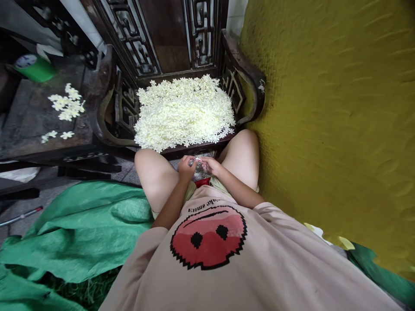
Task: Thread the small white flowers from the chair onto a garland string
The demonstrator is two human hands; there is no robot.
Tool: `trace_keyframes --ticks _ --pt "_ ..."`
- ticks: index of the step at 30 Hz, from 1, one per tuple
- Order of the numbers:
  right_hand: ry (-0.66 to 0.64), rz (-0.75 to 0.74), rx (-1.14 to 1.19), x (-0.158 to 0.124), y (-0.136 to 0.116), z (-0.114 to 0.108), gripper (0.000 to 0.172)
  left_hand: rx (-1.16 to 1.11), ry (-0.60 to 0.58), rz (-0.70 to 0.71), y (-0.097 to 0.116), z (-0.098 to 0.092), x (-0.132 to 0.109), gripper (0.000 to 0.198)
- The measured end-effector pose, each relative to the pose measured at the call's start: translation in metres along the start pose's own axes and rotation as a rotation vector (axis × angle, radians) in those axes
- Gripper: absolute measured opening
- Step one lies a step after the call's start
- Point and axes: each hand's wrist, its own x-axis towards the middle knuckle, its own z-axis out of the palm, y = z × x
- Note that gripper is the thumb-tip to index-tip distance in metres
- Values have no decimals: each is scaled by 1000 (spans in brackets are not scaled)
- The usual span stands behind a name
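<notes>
Between my knees, my left hand (187, 166) and my right hand (210, 165) meet with their fingers pinched together. A tiny white flower (197, 159) shows at the fingertips of both; its details are too small to make out. Just beyond the hands, a thick heap of white flowers (184, 112) with pale yellow centres covers the seat of a dark carved wooden chair (170, 47). Below my hands, something speckled and partly hidden shows between my legs, with a bit of red (202, 182) close to my lap.
At left stands a dark wooden table (29, 116) bearing a green tape roll (37, 69) and a few loose white flowers (67, 103). A green woven sack (97, 220) with green stems lies on the floor. A yellow textured surface (333, 121) rises close on my right.
</notes>
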Motion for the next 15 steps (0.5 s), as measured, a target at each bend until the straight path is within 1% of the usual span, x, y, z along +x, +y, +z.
trace_keyframes --ticks 5,12,15 --pt "0 -5 -16 2 0 -1 3 -3 -8 -1 -2 0 0 7" --pt "33 2 34 5 0 -3 4 -81 -74 42 0 0 0 12" --pt "27 23 54 6 -1 -3 2 -103 -88 32 0 -1 1 13"
